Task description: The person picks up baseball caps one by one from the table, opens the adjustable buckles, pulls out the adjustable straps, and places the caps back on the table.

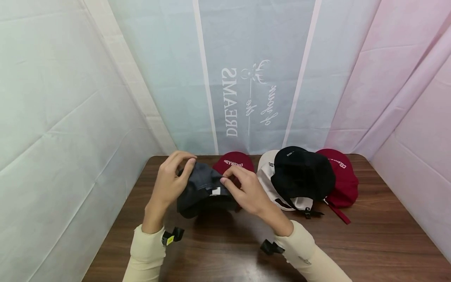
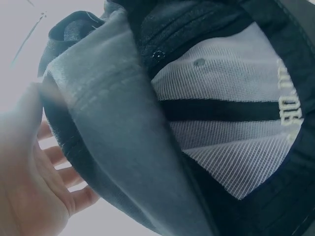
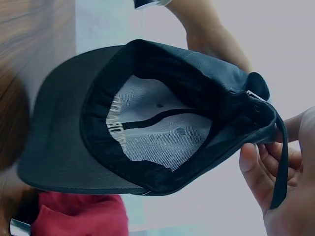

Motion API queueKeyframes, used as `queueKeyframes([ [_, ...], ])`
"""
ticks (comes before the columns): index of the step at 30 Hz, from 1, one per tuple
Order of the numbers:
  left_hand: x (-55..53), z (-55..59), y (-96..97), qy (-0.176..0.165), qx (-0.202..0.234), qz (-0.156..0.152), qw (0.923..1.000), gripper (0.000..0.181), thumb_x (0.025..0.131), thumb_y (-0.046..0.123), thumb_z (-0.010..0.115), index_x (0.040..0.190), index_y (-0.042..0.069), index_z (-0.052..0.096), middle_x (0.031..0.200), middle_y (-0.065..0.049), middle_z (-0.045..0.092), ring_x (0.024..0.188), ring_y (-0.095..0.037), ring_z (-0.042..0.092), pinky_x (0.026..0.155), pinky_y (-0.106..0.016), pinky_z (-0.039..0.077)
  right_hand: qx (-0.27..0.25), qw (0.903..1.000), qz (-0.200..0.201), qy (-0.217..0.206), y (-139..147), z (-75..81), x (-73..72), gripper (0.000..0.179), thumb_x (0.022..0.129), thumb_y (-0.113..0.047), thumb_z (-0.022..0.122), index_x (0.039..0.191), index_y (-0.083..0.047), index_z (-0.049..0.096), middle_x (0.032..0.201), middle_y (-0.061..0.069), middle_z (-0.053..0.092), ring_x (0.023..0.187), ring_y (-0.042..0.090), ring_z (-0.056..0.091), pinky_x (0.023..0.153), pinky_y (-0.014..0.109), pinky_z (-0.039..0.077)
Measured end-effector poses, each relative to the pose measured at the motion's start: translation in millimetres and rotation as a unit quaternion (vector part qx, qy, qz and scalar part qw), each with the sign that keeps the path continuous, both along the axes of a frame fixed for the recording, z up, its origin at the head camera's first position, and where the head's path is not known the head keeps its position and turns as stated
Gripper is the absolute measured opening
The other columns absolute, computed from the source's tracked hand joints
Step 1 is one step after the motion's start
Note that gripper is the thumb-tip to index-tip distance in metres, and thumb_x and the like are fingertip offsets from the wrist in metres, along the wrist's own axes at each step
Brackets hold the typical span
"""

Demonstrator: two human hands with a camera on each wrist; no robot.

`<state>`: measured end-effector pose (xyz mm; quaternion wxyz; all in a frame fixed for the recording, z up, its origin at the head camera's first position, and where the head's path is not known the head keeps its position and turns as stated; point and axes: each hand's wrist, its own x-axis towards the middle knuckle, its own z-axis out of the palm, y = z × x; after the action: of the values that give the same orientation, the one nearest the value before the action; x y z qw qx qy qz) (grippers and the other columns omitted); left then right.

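A dark blue-grey baseball cap [image 1: 201,180] is held up over the table's left half, its opening toward the person. My left hand [image 1: 170,178] grips its left side, thumb on the near face; the left wrist view has fingers [image 2: 64,177] behind the fabric. On the opposite side, my right hand [image 1: 248,190] pinches the cap's edge between thumb and fingers. In the right wrist view, that pinch is by the back strap [image 3: 281,172], whose loose end hangs across the hand. Pale mesh lining [image 3: 162,128] shows inside the crown, and the brim [image 3: 64,128] points away from the right hand.
Behind the held cap lies a red cap [image 1: 234,159] lettered COLORADO. To the right, a white cap [image 1: 266,180], a black cap [image 1: 304,176] and another red cap [image 1: 347,188] overlap. Fabric walls [image 1: 253,47] enclose the wooden table [image 1: 387,235].
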<state>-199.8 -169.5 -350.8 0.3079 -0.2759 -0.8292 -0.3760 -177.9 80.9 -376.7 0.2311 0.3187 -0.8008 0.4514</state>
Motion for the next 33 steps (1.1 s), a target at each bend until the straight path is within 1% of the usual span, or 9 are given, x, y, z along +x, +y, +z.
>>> queueKeyframes([
  [9,0.2,3.3,14.4,-0.043,0.004,-0.022,0.9988,0.017,0.108,0.017,0.062,0.119,0.009,0.073,0.114,-0.006,0.069,0.089,-0.012,0.064,0.072,-0.021,0.054,-0.040,0.9981,-0.005,-0.045,16,7.0,1.7,0.007,0.101,-0.012,0.072,0.096,-0.015,0.069,0.084,-0.002,0.064,0.062,0.005,0.053,0.059,0.025,0.048],
  [12,-0.5,1.9,17.7,-0.037,-0.001,-0.021,0.9991,0.019,0.108,0.016,0.063,0.122,0.007,0.071,0.116,-0.006,0.069,0.094,-0.015,0.067,0.076,-0.025,0.057,-0.057,0.9965,0.000,-0.060,20,5.1,-1.2,0.006,0.101,-0.010,0.071,0.096,-0.012,0.068,0.084,0.001,0.062,0.061,0.006,0.054,0.058,0.026,0.051],
  [15,-1.6,-0.8,20.8,-0.002,-0.003,-0.024,0.9997,0.021,0.106,0.015,0.066,0.124,0.005,0.070,0.120,-0.009,0.068,0.102,-0.020,0.067,0.086,-0.031,0.057,-0.070,0.9952,0.006,-0.068,24,3.7,-3.6,0.007,0.102,-0.009,0.071,0.096,-0.010,0.068,0.083,0.004,0.061,0.058,0.007,0.056,0.056,0.026,0.052],
  [17,-2.3,-2.7,23.6,0.039,-0.001,-0.032,0.9987,0.023,0.106,0.018,0.066,0.123,0.004,0.071,0.121,-0.012,0.068,0.108,-0.026,0.065,0.091,-0.035,0.054,-0.071,0.9951,0.006,-0.068,26,3.0,-5.3,0.007,0.102,-0.009,0.070,0.096,-0.010,0.068,0.083,0.004,0.062,0.060,0.007,0.055,0.057,0.024,0.051],
  [19,-2.9,-4.9,27.0,0.084,-0.001,-0.045,0.9955,0.027,0.107,0.025,0.064,0.120,0.002,0.071,0.122,-0.016,0.067,0.111,-0.031,0.062,0.095,-0.039,0.051,-0.071,0.9949,0.005,-0.072,28,3.0,-6.5,0.007,0.103,-0.009,0.069,0.096,-0.010,0.068,0.086,0.003,0.064,0.063,0.007,0.057,0.061,0.023,0.051],
  [22,-2.6,-9.1,30.7,0.124,-0.020,-0.064,0.9900,0.037,0.106,0.036,0.063,0.116,0.002,0.070,0.121,-0.017,0.064,0.111,-0.034,0.058,0.095,-0.042,0.049,-0.067,0.9949,0.000,-0.075,31,2.7,-8.6,0.005,0.104,-0.010,0.068,0.099,-0.010,0.069,0.090,0.004,0.068,0.069,0.009,0.060,0.066,0.023,0.052],
  [26,-1.2,-16.1,33.1,0.130,-0.084,-0.072,0.9853,0.041,0.095,0.036,0.079,0.117,0.004,0.066,0.121,-0.015,0.061,0.109,-0.031,0.056,0.092,-0.042,0.048,-0.060,0.9951,-0.017,-0.077,35,1.7,-9.9,0.006,0.104,-0.012,0.068,0.101,-0.007,0.070,0.095,0.006,0.071,0.077,0.011,0.066,0.070,0.024,0.057],
  [29,-0.9,-20.7,36.2,0.138,-0.130,-0.064,0.9799,0.054,0.082,0.029,0.092,0.120,0.006,0.062,0.122,-0.014,0.058,0.108,-0.030,0.055,0.093,-0.044,0.049,-0.057,0.9952,-0.024,-0.075,37,0.5,-11.0,0.009,0.104,-0.013,0.068,0.102,-0.005,0.070,0.097,0.007,0.072,0.081,0.011,0.068,0.074,0.025,0.059],
  [33,-1.8,-25.0,42.0,0.166,-0.170,-0.043,0.9703,0.055,0.078,0.020,0.094,0.119,0.007,0.059,0.122,-0.014,0.056,0.103,-0.029,0.055,0.092,-0.044,0.050,-0.056,0.9959,-0.024,-0.066,40,-0.7,-12.6,0.007,0.104,-0.011,0.069,0.104,-0.004,0.071,0.098,0.008,0.074,0.085,0.012,0.071,0.076,0.027,0.061],
])
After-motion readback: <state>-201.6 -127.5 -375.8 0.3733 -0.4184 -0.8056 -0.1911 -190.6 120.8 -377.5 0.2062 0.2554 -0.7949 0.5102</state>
